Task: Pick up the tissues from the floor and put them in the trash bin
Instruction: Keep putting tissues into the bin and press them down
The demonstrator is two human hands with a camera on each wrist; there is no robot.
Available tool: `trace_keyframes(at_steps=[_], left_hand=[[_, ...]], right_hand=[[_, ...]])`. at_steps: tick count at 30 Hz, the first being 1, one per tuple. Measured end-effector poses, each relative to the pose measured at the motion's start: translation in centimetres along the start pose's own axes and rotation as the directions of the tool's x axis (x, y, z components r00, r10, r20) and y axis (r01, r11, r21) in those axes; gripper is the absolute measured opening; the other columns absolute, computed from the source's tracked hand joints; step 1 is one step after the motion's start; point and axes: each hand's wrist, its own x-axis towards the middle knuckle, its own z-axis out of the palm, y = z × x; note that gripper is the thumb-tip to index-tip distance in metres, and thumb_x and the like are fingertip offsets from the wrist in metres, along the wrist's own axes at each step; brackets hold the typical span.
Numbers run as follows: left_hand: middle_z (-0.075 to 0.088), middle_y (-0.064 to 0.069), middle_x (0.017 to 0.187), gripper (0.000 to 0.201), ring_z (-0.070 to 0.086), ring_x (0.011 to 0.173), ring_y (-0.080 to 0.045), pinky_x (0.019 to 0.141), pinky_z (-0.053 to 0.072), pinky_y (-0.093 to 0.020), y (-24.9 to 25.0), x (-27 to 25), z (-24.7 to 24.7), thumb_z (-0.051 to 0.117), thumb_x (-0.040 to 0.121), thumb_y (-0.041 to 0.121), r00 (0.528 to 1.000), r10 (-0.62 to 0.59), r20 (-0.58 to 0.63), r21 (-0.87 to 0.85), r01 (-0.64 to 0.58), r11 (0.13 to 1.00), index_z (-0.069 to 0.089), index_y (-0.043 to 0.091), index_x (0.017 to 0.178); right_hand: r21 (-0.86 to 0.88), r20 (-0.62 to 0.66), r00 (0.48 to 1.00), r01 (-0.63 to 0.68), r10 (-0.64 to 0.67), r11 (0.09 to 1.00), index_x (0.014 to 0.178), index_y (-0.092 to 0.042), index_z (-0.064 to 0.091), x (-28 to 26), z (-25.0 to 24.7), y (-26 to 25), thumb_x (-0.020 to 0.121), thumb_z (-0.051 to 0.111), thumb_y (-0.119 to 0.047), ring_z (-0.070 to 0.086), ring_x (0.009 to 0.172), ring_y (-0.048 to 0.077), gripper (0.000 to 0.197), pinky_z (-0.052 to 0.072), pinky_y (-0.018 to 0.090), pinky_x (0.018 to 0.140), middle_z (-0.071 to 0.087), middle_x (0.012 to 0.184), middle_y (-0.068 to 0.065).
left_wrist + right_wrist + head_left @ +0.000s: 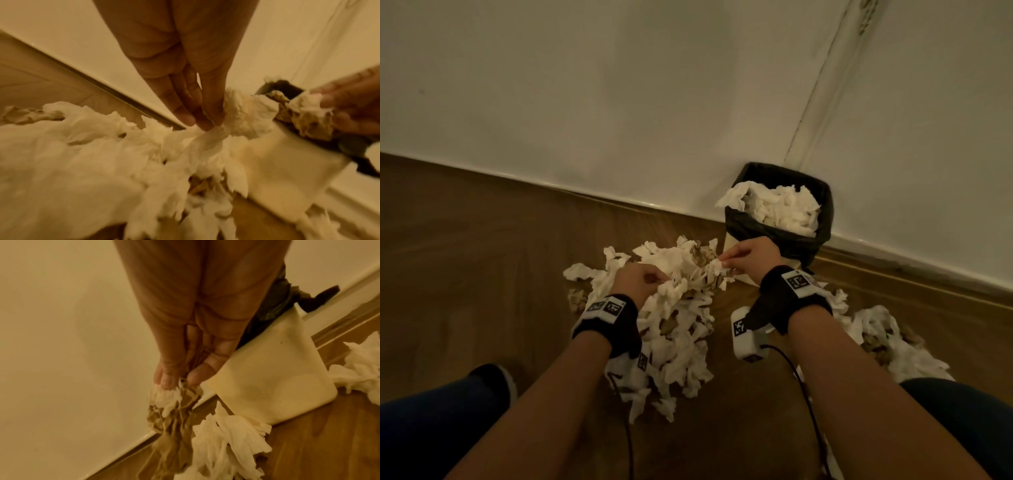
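Note:
A big heap of white and brown crumpled tissues (674,308) lies on the wooden floor in front of me. My left hand (643,279) pinches a white tissue (205,139) at the heap's left side, between thumb and fingers. My right hand (743,257) pinches a mixed white and brown clump (174,404) at the heap's far right, just in front of the trash bin (780,240). The cream bin (273,382) has a black liner, stands against the wall and is heaped with white tissues (784,209).
A second pile of tissues (883,339) lies on the floor to the right, near my right knee (962,411). A small brown crumpled piece (577,298) sits left of the heap. The white wall and skirting (619,198) run behind. Cables hang from both wristbands.

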Motion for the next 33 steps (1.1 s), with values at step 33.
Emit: trace_keyframes(at_steps=[33], left_hand=[[0.071,0.0,0.081,0.016,0.067,0.08,-0.011,0.082,0.054,-0.024,27.4,5.3,-4.2,0.071,0.078,0.006,0.842,0.469,-0.267,-0.286,-0.533,0.796,0.072,0.021,0.084]], right_hand=[[0.373,-0.569,0.822,0.297,-0.036,0.879,0.084,-0.014,0.074,1.8,-13.4,-4.1,0.078,0.071,-0.004,0.069,0.079,0.019,0.011,0.056,0.026,0.08,0.072,0.083,0.008]])
